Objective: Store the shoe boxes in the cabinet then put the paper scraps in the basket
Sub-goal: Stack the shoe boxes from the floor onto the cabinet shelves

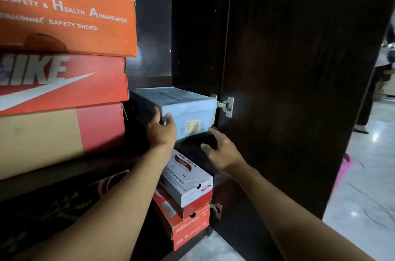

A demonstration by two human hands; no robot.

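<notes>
Both forearms reach forward into the cabinet (192,25). My left grip (162,132) wraps the near-left corner of the blue shoe box (183,104), thumb on its side; my right grip (222,151) hangs spread and empty just below the near-right corner. I judge the box's long axis runs straight back along its shelf, so the push goes forward, left grip leading.

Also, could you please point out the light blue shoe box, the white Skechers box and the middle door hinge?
light blue shoe box (181,102): head view, on its lid.
white Skechers box (188,176): head view, on its lid.
middle door hinge (230,107): head view, on its door-side plate.
</notes>
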